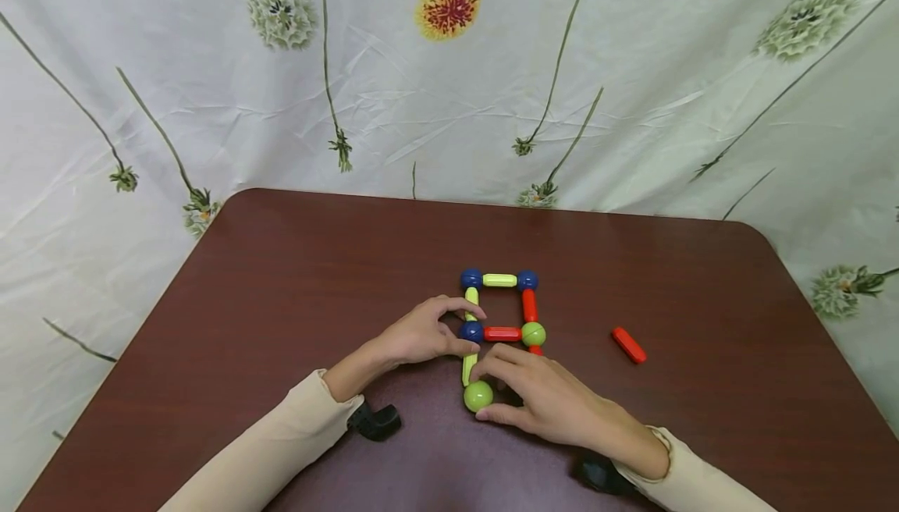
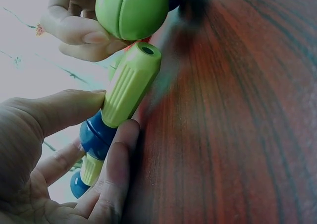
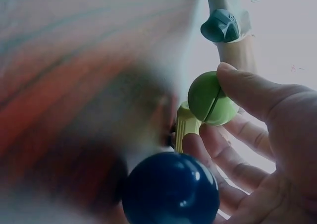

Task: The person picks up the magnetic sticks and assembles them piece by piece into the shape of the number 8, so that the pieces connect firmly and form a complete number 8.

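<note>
Magnetic rods and balls form a square on the table, with blue balls (image 1: 527,280) at its far corners and a green ball (image 1: 534,333) at the near right. From the near-left blue ball (image 1: 471,332), a yellow-green rod (image 2: 130,87) extends toward the person. My left hand (image 1: 426,331) pinches this rod beside the blue ball, thumb on one side and fingers on the other. My right hand (image 1: 544,391) holds another green ball (image 3: 212,99) between thumb and fingertips, at the rod's near end. In the left wrist view a small gap shows between them.
A loose red rod (image 1: 628,345) lies right of the square. Another red rod (image 1: 536,350) extends from the square's green ball, partly hidden by the right hand. In the right wrist view, a blue ball (image 3: 171,189) sits close to the camera. Floral cloth (image 1: 393,67) hangs behind the table (image 1: 316,254).
</note>
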Action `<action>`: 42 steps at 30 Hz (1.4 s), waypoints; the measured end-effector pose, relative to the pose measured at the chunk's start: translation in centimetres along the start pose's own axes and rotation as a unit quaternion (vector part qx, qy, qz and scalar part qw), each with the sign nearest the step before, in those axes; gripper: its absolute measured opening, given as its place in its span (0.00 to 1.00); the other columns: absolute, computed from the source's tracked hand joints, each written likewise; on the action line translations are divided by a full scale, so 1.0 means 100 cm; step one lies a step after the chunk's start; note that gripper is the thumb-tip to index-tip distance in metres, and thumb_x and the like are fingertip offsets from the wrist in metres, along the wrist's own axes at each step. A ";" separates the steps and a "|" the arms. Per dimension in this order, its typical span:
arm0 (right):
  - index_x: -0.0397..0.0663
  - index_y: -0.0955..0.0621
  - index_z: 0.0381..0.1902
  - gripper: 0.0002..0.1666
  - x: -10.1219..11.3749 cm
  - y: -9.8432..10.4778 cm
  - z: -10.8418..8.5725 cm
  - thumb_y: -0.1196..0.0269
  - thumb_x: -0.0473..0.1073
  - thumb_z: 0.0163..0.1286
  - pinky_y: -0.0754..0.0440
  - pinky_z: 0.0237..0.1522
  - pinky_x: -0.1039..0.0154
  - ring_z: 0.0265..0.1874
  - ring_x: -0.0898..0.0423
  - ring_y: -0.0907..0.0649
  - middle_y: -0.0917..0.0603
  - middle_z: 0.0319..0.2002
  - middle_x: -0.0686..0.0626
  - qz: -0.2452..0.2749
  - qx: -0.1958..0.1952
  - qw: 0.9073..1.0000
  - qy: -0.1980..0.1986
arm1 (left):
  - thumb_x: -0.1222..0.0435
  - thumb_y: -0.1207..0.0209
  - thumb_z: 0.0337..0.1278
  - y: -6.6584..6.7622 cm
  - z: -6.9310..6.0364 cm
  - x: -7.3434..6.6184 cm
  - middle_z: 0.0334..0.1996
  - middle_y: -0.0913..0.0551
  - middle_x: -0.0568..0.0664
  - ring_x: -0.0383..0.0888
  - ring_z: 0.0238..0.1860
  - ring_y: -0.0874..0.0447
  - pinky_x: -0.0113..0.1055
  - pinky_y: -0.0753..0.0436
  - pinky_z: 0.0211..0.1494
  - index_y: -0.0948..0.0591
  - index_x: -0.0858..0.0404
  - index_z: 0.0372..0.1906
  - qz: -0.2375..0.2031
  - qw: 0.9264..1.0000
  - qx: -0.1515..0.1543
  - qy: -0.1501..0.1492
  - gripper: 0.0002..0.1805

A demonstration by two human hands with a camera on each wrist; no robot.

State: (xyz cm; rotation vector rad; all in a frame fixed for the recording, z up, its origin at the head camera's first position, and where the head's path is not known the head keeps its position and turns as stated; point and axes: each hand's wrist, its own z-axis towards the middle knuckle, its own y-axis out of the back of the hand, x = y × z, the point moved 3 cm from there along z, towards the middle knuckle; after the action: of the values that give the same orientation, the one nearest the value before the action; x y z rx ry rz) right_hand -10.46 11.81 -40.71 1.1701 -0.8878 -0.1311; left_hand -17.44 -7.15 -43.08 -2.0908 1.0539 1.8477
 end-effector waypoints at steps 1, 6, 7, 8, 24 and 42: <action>0.60 0.20 0.51 0.19 0.000 -0.001 0.000 0.31 0.57 0.66 0.25 0.36 0.73 0.37 0.63 0.22 0.23 0.47 0.63 -0.003 0.001 1.000 0.000 | 0.64 0.28 0.54 0.000 0.000 0.000 0.53 0.28 0.58 0.41 0.27 0.16 0.33 0.23 0.34 0.19 0.60 0.56 0.001 1.000 0.000 0.000 0.23; 0.60 0.19 0.50 0.19 0.001 -0.003 0.002 0.29 0.55 0.64 0.26 0.35 0.73 0.35 0.63 0.23 0.23 0.45 0.63 -0.013 0.009 1.000 -0.006 | 0.64 0.28 0.54 0.000 0.001 0.000 0.53 0.28 0.57 0.41 0.27 0.16 0.32 0.23 0.34 0.19 0.60 0.56 0.001 1.000 0.001 -0.001 0.23; 0.60 0.19 0.50 0.19 0.001 -0.004 0.002 0.29 0.55 0.64 0.26 0.35 0.73 0.35 0.63 0.23 0.23 0.45 0.63 -0.014 0.010 1.000 -0.007 | 0.64 0.28 0.55 0.000 0.001 -0.001 0.53 0.28 0.57 0.41 0.27 0.16 0.32 0.24 0.33 0.19 0.59 0.56 0.001 1.000 0.001 -0.001 0.23; 0.60 0.19 0.50 0.19 0.001 -0.004 0.002 0.29 0.55 0.64 0.26 0.34 0.73 0.34 0.63 0.23 0.23 0.45 0.63 -0.014 0.011 1.000 -0.008 | 0.65 0.29 0.55 0.000 0.001 -0.001 0.53 0.28 0.57 0.41 0.26 0.17 0.32 0.24 0.33 0.19 0.59 0.56 0.001 1.000 0.002 -0.001 0.23; 0.60 0.19 0.49 0.19 0.004 -0.009 0.004 0.28 0.55 0.63 0.27 0.35 0.73 0.35 0.64 0.25 0.23 0.45 0.63 -0.016 -0.003 1.000 -0.001 | 0.65 0.29 0.56 0.000 0.000 -0.001 0.52 0.29 0.58 0.41 0.27 0.16 0.32 0.25 0.34 0.20 0.60 0.57 -0.006 1.000 0.004 -0.004 0.22; 0.59 0.18 0.48 0.19 0.005 -0.010 0.005 0.26 0.52 0.62 0.25 0.35 0.75 0.34 0.65 0.23 0.22 0.45 0.63 -0.010 -0.015 1.000 0.003 | 0.66 0.30 0.56 0.000 -0.001 -0.001 0.51 0.29 0.57 0.41 0.28 0.16 0.31 0.25 0.33 0.20 0.61 0.57 -0.006 1.000 0.002 -0.005 0.23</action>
State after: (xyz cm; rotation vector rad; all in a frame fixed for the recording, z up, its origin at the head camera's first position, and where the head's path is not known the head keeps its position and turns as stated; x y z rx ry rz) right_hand -10.09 10.80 -41.20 1.1505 -0.8660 -0.1569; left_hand -17.39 -7.16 -42.98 -2.0781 1.0395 1.8464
